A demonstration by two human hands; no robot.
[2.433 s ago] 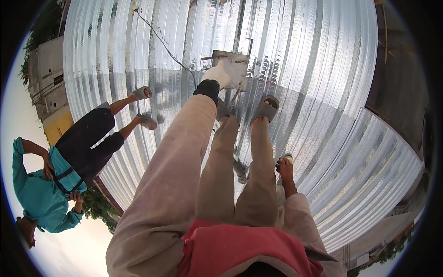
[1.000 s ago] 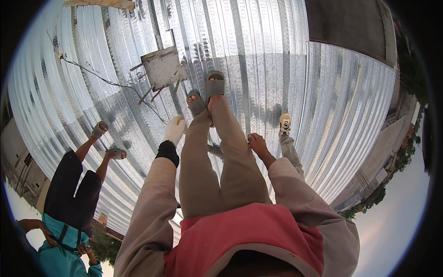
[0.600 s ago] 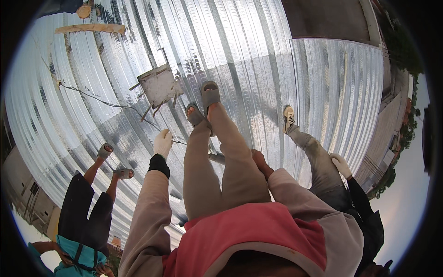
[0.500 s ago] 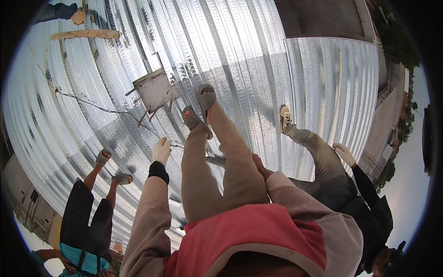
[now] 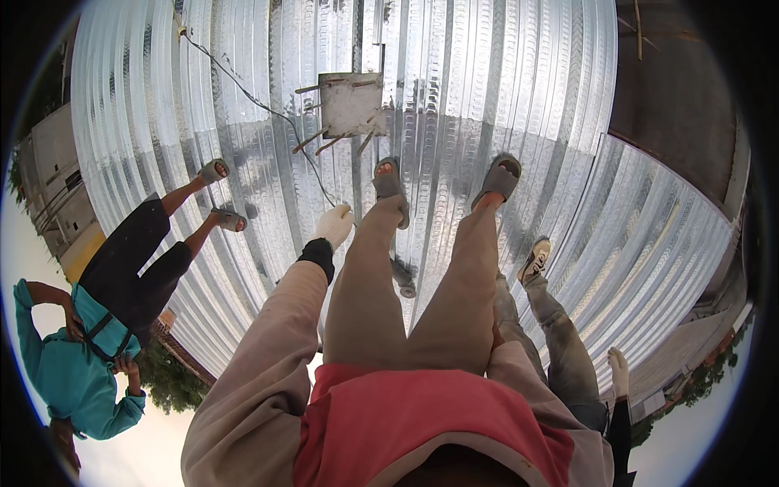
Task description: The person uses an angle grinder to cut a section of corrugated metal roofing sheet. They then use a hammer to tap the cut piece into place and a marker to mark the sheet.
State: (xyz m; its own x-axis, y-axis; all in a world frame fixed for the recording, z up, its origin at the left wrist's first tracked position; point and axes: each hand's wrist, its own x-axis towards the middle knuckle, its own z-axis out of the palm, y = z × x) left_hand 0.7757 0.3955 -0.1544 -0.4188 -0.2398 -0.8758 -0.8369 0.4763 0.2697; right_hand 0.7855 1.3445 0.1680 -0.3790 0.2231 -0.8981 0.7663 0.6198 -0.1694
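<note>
My left hand point(image 5: 333, 226), in a white glove with a black cuff, is closed around a thin dark cable point(image 5: 280, 116) beside my left knee. The cable runs up and left across the corrugated metal sheets point(image 5: 454, 97). My right forearm point(image 5: 513, 361) goes down behind my right thigh, which hides the fingers. Between my legs shows part of a dark grey, tube-like tool point(image 5: 402, 274) with a round end; what holds it is hidden. My feet, in grey slides point(image 5: 501, 174), stand apart on the ribbed metal.
A pale square board point(image 5: 351, 105) with wooden sticks lies ahead of my feet. One person point(image 5: 89, 349) in teal stands at left. Another person's leg point(image 5: 560, 325) and gloved hand point(image 5: 619, 373) are at right. A dark opening point(image 5: 673, 97) lies beyond the sheets' right edge.
My view has swung left, so the board and cable sit higher. My feet have moved further apart, and my right hand has passed from partly visible to hidden behind the thigh.
</note>
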